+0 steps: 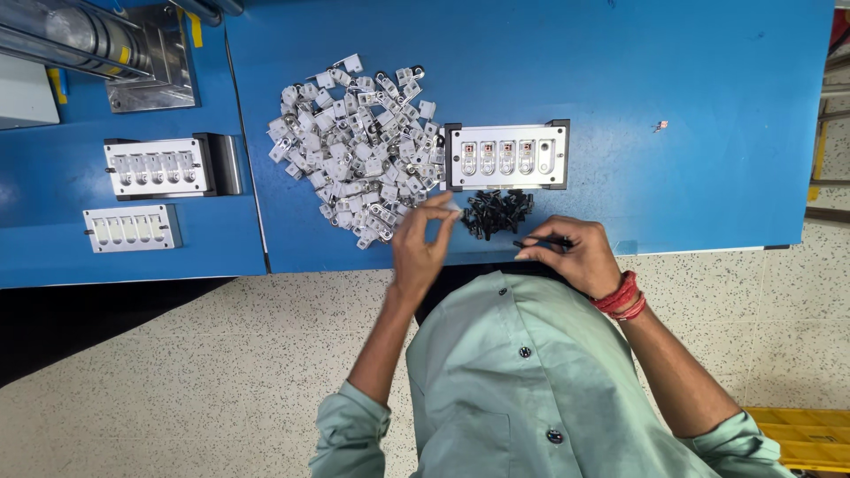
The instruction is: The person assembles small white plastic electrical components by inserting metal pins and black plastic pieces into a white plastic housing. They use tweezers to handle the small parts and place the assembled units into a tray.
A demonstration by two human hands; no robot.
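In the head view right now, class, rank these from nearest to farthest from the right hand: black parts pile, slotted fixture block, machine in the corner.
1. black parts pile, just beyond the right hand.
2. slotted fixture block, behind that pile.
3. machine, far corner on the left-hand table.

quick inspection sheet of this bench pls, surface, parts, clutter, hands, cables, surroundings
surface: blue table, a seam splitting it from a second blue top at left
job's things: metal fixture with five slots, four filled; heap of white parts; small pile of black pieces
clutter: two spare fixtures at left
grippers: left hand pinches a small white part; right hand pinches a black piece
cables: nothing seen
surroundings: metal machine at top left; speckled floor; yellow crate at lower right
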